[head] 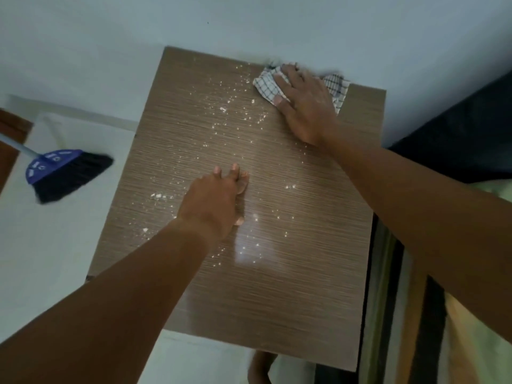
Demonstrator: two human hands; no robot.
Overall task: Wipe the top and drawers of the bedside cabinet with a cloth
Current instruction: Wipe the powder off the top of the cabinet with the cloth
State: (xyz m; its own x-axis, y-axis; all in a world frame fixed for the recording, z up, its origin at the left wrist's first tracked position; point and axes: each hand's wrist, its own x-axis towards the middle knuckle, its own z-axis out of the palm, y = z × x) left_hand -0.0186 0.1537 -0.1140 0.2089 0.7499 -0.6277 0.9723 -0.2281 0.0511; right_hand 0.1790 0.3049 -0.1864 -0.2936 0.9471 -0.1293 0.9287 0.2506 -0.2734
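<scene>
The bedside cabinet's brown wood-grain top fills the middle of the head view, seen from above. White crumbs and dust are scattered across its far and middle parts. My right hand presses flat on a white checked cloth at the top's far right corner, against the wall. My left hand rests near the centre of the top, fingers loosely curled and holding nothing. The drawers are hidden below the top.
A broom with a blue head and black bristles lies on the pale floor to the left. A bed with dark and patterned bedding runs along the cabinet's right side. The light wall is directly behind.
</scene>
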